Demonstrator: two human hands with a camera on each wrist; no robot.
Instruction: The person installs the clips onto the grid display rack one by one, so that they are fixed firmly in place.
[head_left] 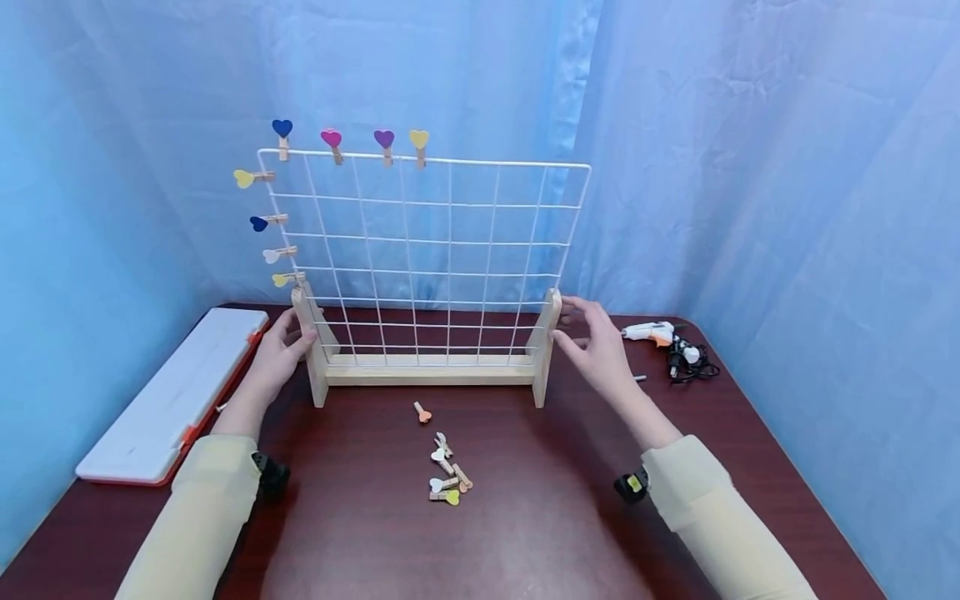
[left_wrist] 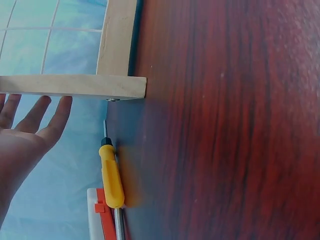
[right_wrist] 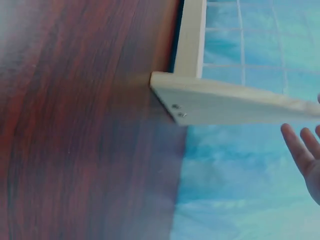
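A white wire grid rack (head_left: 450, 242) stands upright on the table in a pale wooden stand (head_left: 431, 377). Heart-topped clothespins, among them a pink one (head_left: 332, 140), are clipped along its top edge and down its left edge. My left hand (head_left: 277, 354) is at the stand's left side panel (left_wrist: 75, 86), its fairly straight fingertips against the outer face. At the right side panel (right_wrist: 225, 102), my right hand (head_left: 596, 342) has spread, relaxed fingers close beside the outer face. Several loose clothespins lie in front, one orange (head_left: 423, 415) apart from the others.
A white case with red edges (head_left: 176, 387) lies along the left, with a yellow-handled screwdriver (left_wrist: 111, 175) beside it. On the right are a white glue gun (head_left: 648, 332) and a bundled black cable (head_left: 693, 362). Blue curtains (head_left: 810, 183) surround the dark red table (head_left: 525, 533).
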